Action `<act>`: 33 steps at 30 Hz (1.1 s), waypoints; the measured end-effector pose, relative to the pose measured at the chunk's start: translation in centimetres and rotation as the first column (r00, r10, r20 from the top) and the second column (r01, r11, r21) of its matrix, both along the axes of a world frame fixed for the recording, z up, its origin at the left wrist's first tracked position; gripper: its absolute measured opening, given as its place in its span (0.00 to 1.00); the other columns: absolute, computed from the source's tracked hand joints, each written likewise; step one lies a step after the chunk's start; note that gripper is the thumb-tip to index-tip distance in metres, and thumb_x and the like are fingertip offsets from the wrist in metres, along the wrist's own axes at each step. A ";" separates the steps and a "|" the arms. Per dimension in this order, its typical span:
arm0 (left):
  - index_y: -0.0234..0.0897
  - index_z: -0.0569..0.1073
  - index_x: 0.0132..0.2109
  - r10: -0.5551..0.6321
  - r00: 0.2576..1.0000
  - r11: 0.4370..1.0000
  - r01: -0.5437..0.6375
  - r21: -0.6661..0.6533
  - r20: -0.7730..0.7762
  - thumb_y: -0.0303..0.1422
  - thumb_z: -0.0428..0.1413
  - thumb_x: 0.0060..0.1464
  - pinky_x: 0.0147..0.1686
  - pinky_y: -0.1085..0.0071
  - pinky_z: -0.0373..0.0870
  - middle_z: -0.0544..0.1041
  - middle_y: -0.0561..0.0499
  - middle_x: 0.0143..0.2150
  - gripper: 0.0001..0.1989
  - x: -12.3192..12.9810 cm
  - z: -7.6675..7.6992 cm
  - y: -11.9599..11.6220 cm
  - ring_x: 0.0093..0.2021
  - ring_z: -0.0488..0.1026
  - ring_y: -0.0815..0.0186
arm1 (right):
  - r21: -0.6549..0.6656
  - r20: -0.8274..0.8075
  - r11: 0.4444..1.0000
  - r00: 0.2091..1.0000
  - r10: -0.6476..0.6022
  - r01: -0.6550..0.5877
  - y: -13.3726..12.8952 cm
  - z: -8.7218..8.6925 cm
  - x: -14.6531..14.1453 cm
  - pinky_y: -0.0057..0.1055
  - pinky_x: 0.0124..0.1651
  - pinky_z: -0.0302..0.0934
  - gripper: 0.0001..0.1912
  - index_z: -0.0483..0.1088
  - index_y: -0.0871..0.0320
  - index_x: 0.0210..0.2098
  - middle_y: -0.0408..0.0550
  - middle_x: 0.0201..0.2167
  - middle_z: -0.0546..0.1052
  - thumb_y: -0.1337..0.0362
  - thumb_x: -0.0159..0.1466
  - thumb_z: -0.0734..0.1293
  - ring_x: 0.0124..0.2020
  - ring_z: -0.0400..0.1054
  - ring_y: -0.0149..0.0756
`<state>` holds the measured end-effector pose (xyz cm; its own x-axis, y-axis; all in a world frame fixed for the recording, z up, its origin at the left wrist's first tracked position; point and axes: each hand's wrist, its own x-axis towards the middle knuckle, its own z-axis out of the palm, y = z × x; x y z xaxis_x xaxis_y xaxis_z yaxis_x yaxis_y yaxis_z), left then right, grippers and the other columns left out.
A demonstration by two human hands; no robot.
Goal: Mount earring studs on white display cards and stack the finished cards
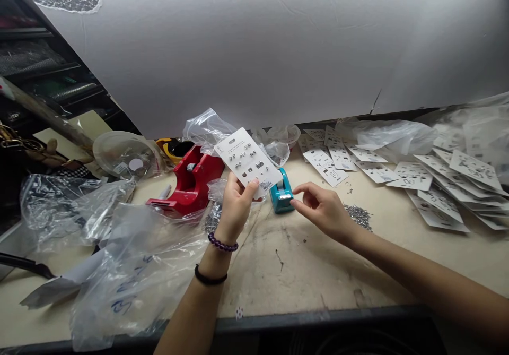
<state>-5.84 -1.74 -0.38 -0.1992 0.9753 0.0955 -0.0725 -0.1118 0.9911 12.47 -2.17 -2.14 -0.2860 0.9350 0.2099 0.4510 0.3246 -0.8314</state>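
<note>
My left hand (234, 204) is closed on a white earring card (248, 161), thumb on its front. Rows of small metal studs sit on the card, which is tilted toward me. Just to its right on the table stands a small teal tape dispenser (282, 198). My right hand (324, 209) is beside that dispenser, its thumb and forefinger apart at the dispenser's right edge. Nothing shows between those fingertips. Behind the right wrist lies a pile of small metal pieces (359, 217).
A large red tape dispenser (191, 182) stands left of the card. Many stud cards (437, 201) are spread and stacked at the right. Clear plastic bags (139, 275) cover the left side. A plastic tub (121, 156) sits at the back left. The table's dark front edge runs below.
</note>
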 end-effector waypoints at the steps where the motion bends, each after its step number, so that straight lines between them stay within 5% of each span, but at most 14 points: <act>1: 0.34 0.62 0.44 -0.003 1.000 1.000 0.003 0.002 0.003 0.33 0.56 0.46 0.21 0.78 0.69 0.72 0.47 0.39 0.17 0.0 0.0 0.0 0.30 0.71 0.69 | 0.204 0.127 0.979 0.992 0.003 -0.029 0.4 0.0 0.2 0.27 0.28 0.52 0.11 0.69 0.58 0.36 0.45 0.24 0.65 0.58 0.58 0.63 0.26 0.57 0.30; 4: 0.34 0.62 0.44 -0.007 1.000 1.000 0.007 0.004 0.000 0.33 0.56 0.46 0.21 0.78 0.68 0.72 0.47 0.38 0.17 0.0 -0.1 0.0 0.29 0.70 0.70 | 0.515 0.378 0.844 0.923 -0.068 -0.149 1.7 -0.1 0.2 0.29 0.32 0.54 0.11 0.71 0.58 0.37 0.50 0.32 0.66 0.60 0.60 0.62 0.34 0.58 0.35; 11: 0.34 0.62 0.43 0.031 0.999 0.999 -0.031 -0.011 -0.009 0.34 0.55 0.46 0.22 0.78 0.69 0.72 0.47 0.39 0.17 0.1 0.1 -0.1 0.30 0.71 0.69 | 0.668 0.447 0.710 0.883 -0.144 -0.223 3.0 0.5 -0.5 0.29 0.33 0.54 0.12 0.71 0.59 0.29 0.50 0.28 0.66 0.64 0.63 0.58 0.31 0.55 0.34; 18: 0.35 0.62 0.43 0.025 1.000 1.000 -0.025 -0.013 -0.006 0.33 0.55 0.45 0.21 0.77 0.69 0.72 0.48 0.37 0.17 0.0 -0.1 0.1 0.29 0.71 0.69 | 0.674 0.484 0.694 0.861 -0.155 -0.253 2.6 0.1 -0.1 0.38 0.43 0.55 0.11 0.71 0.60 0.35 0.53 0.39 0.68 0.58 0.59 0.63 0.40 0.57 0.41; 27: 0.34 0.62 0.43 0.036 0.999 0.999 -0.037 -0.017 -0.008 0.33 0.55 0.46 0.21 0.77 0.69 0.72 0.48 0.37 0.16 0.0 0.2 0.0 0.29 0.70 0.70 | 0.762 0.356 0.638 0.894 -0.271 -0.110 3.9 1.3 -1.1 0.35 0.43 0.55 0.10 0.71 0.62 0.31 0.53 0.35 0.69 0.64 0.62 0.60 0.40 0.55 0.40; 33: 0.34 0.63 0.44 0.036 0.999 0.999 -0.037 -0.015 -0.018 0.33 0.54 0.47 0.22 0.77 0.69 0.72 0.47 0.39 0.16 -0.1 0.3 0.0 0.29 0.70 0.70 | 0.717 0.464 0.663 0.857 -0.225 -0.214 4.3 0.7 -0.9 0.36 0.43 0.55 0.09 0.70 0.62 0.31 0.52 0.36 0.69 0.66 0.62 0.60 0.40 0.55 0.40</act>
<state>-5.95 -1.76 -0.08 -0.2330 0.9688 0.0842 -0.0511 -0.0987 0.9938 11.56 2.08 -1.47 -0.5439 0.5347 0.6467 0.7068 0.7073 0.0097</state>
